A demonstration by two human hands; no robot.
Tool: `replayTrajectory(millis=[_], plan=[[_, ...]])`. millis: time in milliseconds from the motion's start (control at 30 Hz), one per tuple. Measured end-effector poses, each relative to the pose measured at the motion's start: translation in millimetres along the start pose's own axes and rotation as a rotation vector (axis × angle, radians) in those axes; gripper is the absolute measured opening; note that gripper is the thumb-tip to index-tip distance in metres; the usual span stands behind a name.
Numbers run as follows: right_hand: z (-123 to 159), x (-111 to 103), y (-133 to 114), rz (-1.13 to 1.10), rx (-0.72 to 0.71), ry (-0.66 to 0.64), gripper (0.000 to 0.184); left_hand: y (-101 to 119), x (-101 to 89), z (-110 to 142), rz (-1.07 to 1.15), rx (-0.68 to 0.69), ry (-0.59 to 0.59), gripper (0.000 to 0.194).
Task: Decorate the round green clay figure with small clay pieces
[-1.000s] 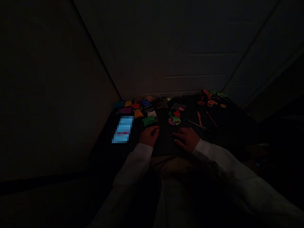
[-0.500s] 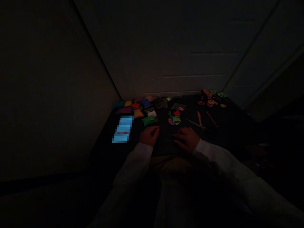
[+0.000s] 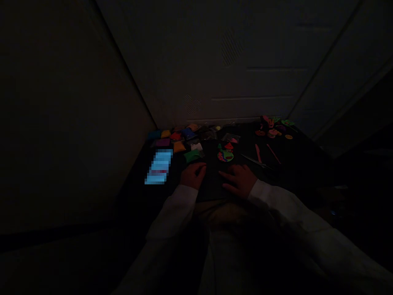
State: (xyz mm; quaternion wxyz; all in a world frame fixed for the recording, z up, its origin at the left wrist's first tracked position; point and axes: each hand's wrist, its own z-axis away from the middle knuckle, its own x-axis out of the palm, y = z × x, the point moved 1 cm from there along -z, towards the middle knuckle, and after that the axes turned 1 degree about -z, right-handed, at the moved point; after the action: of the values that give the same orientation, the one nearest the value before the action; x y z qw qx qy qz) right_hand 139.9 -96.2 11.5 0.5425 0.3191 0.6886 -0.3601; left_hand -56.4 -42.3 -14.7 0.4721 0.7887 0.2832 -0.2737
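Note:
In the dim head view my left hand [image 3: 193,175] rests at the near side of the dark table, its fingers curled together with the thumb. Whatever they may hold is too dark to make out. Across a small gap, my right hand [image 3: 239,180] lies low over the tabletop, fingers stretched and apart, with nothing visible in them. Just beyond it sits a round green clay figure [image 3: 225,155] with coloured bits and a red-topped piece [image 3: 229,146] behind. A green clay packet [image 3: 192,155] lies beyond my left hand.
A lit phone [image 3: 159,166] lies left of my left hand. Several coloured clay packets [image 3: 162,142] line the back left. Scissors [image 3: 256,160], a pink knife-shaped tool [image 3: 258,153] and a thin pink stick [image 3: 273,153] lie right. Small clay figures [image 3: 272,133] sit at the back right.
My right hand has shifted slightly left, and its fingers reach out straighter and wider. My left hand and the things on the table look the same.

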Motion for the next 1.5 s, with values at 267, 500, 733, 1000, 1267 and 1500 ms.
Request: replayTrajectory(millis=[267, 500, 733, 1000, 1267, 1500], plan=[[0.0, -0.3, -1.4, 0.022, -0.01, -0.038, 0.051, 0.1, -0.8, -0.5, -0.004, 0.007, -0.014, 0.023], [0.2, 0.3, -0.5, 0.02, -0.012, -0.043, 0.049, 0.4, -0.6, -0.1, -0.003, 0.006, -0.015, 0.024], [-0.7, 3.4, 0.2, 0.028, -0.001, -0.037, 0.05, -0.1, -0.3, -0.3, -0.006, 0.007, -0.015, 0.024], [-0.6, 4.2, 0.9, 0.032, -0.006, -0.032, 0.051, -0.9, -0.2, -0.2, -0.002, 0.007, -0.017, 0.023], [-1.6, 4.2, 1.9, 0.036, -0.013, -0.035, 0.052, -0.8, 0.3, 0.0, 0.0, -0.002, -0.01, 0.023], [-0.2, -0.2, 0.0, 0.027, -0.013, -0.034, 0.051, 0.1, -0.5, -0.2, -0.007, -0.001, -0.012, 0.023]])
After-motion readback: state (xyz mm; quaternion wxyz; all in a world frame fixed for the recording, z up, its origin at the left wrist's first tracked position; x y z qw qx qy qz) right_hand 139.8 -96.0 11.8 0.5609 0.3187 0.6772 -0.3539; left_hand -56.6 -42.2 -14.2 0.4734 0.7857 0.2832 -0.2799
